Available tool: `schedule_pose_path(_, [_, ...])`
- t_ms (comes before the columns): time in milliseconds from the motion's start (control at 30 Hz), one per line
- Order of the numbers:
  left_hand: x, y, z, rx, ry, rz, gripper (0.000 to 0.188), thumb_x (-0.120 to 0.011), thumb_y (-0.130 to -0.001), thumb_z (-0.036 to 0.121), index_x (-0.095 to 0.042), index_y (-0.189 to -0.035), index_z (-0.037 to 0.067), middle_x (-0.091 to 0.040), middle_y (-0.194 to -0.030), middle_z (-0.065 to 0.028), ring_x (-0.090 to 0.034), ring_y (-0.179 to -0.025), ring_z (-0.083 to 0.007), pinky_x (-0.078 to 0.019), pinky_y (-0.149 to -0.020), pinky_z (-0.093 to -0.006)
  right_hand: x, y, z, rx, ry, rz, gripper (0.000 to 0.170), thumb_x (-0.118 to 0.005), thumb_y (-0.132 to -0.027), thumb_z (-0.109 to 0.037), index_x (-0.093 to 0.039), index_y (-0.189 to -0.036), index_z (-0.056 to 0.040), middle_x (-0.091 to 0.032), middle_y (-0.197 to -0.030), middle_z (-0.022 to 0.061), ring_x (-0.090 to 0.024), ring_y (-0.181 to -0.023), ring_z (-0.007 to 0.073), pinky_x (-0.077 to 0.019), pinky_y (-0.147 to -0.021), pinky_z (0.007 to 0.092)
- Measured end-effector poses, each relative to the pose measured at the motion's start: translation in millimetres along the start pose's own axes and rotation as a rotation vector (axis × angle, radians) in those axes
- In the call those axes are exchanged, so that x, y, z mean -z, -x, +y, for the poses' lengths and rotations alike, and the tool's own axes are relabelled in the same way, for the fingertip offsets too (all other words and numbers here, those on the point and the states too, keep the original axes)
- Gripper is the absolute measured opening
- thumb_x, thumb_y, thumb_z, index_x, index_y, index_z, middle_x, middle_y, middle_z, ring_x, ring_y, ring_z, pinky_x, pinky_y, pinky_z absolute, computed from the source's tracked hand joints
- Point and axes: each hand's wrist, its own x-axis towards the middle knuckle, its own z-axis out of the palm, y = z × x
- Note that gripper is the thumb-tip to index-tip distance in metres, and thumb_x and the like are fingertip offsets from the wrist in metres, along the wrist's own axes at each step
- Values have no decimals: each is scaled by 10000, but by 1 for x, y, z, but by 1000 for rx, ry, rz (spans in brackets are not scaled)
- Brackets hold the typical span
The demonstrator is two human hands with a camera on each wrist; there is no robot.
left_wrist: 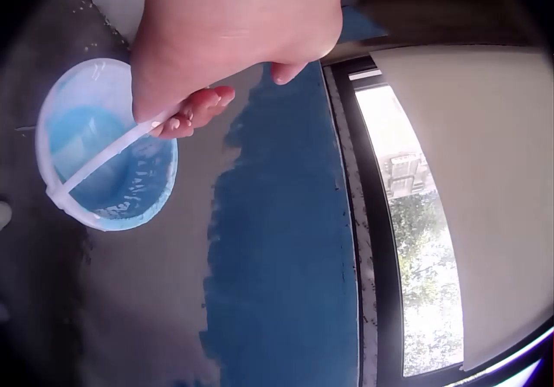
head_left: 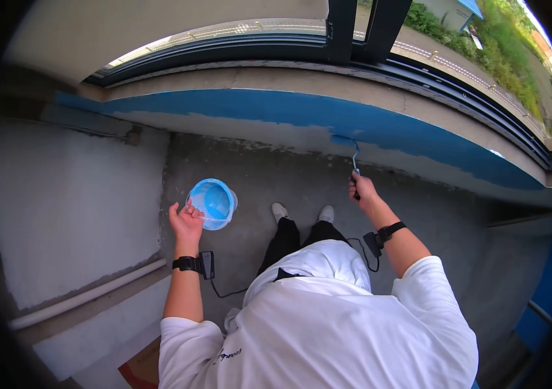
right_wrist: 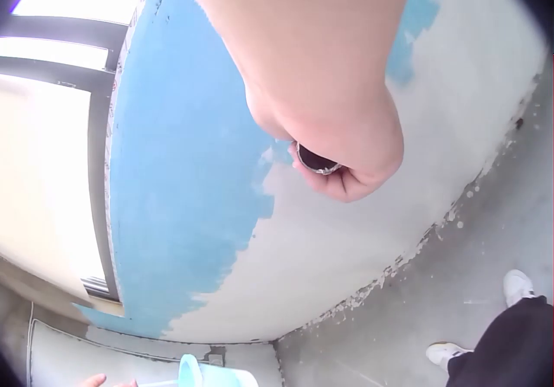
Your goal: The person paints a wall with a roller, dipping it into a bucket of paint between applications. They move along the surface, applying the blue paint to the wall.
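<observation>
My left hand [head_left: 187,222] holds the white bail handle [left_wrist: 108,155] of a plastic bucket [head_left: 234,202], fingers hooked under it. Light blue paint coats the bucket's inside and lies in its bottom. With my right hand [head_left: 364,189] I grip the dark handle of a paint roller [head_left: 356,154], whose blue-coated head overlaps the lower wall. Only the handle's butt end [right_wrist: 317,159] shows in the right wrist view; the roller head is hidden there. The wall's upper band [left_wrist: 277,231] is blue with a ragged lower edge, and pale grey shows below it.
Above the painted wall runs a sill with dark window frames [head_left: 276,47]. A pale pipe [head_left: 88,295] runs along the left side. My shoes [head_left: 326,212] stand on the grey concrete floor [head_left: 256,175]. A brown carton [head_left: 143,364] lies at the lower left.
</observation>
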Motion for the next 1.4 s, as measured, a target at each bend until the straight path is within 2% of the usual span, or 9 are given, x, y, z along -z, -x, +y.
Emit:
schedule_pose_path(233, [119, -4, 12, -36, 18, 230, 372, -545, -786, 429, -498, -804, 61, -401, -600, 4, -366, -541, -130, -312, -604, -295, 8, 59, -14, 59, 36, -25, 219, -480, -958, -295, -482, -885, -88, -421, -650, -40, -365, -492, 48, -314, -427, 197])
schedule_pose_path(367, [187, 10, 7, -2, 9, 291, 403, -544, -783, 464, -495, -792, 64, -408, -603, 5, -368, -535, -136, -313, -588, -294, 18, 119, -26, 69, -55, -16, 201, -482, -958, -269, -480, -902, -76, -420, -638, -28, -361, -486, 56, -304, -434, 206])
schedule_pose_path(533, [285, 23, 1, 165, 283, 281, 478, -527, -756, 561, -497, -765, 84, -404, -598, 8, -384, -544, -148, -317, -556, -288, 19, 187, -44, 181, -73, -6, 195, -490, -955, -258, -483, -930, -65, -413, -641, -22, -356, -490, 57, -296, -439, 209])
schedule_pose_path(700, [330, 38, -15, 174, 246, 342, 504, -520, -732, 611, -496, -746, 108, -404, -601, 22, -381, -556, -142, -309, -569, -304, 1, 202, -44, 230, -43, 23, 190, -477, -960, -248, -482, -929, -61, -409, -634, -11, -354, -486, 63, -282, -437, 221])
schedule_pose_path(733, [339, 43, -19, 166, 196, 402, 509, -520, -725, 625, -496, -742, 117, -405, -604, 24, -378, -558, -143, -306, -578, -309, -2, 201, -43, 234, -29, 21, 190, -477, -960, -248, -482, -929, -61, -409, -634, -11, -354, -486, 63, -282, -437, 221])
schedule_pose_path(867, [387, 63, -38, 247, 307, 304, 487, -556, -695, 636, -505, -740, 154, -446, -625, 34, -405, -576, -150, -288, -582, -305, -17, 195, -41, 228, -35, 22, 201, -477, -961, -252, -496, -930, -54, -425, -634, -22, -357, -487, 52, -295, -428, 206])
schedule_pose_path(900, [387, 72, -41, 231, 185, 356, 474, -571, -681, 624, -504, -726, 157, -462, -634, 36, -416, -601, -148, -288, -601, -310, -18, 187, -41, 214, -28, 29, 201, -476, -961, -251, -496, -926, -54, -422, -630, -24, -356, -487, 53, -295, -428, 206])
schedule_pose_path(1200, [414, 86, -59, 118, 331, 658, 537, -426, -725, 661, -485, -690, 129, -428, -593, 6, -374, -620, -169, -275, -642, -341, -34, 95, -35, 20, -142, 9, 228, -447, -969, -253, -495, -884, -48, -407, -608, -48, -346, -456, 35, -286, -397, 181])
schedule_pose_path(1400, [435, 88, -51, 132, 325, 577, 528, -406, -738, 650, -495, -709, 130, -415, -565, 5, -413, -624, -175, -294, -650, -342, -36, 27, -39, -44, -110, 62, 260, -425, -971, -261, -481, -854, -35, -441, -598, -47, -407, -450, 38, -342, -397, 171])
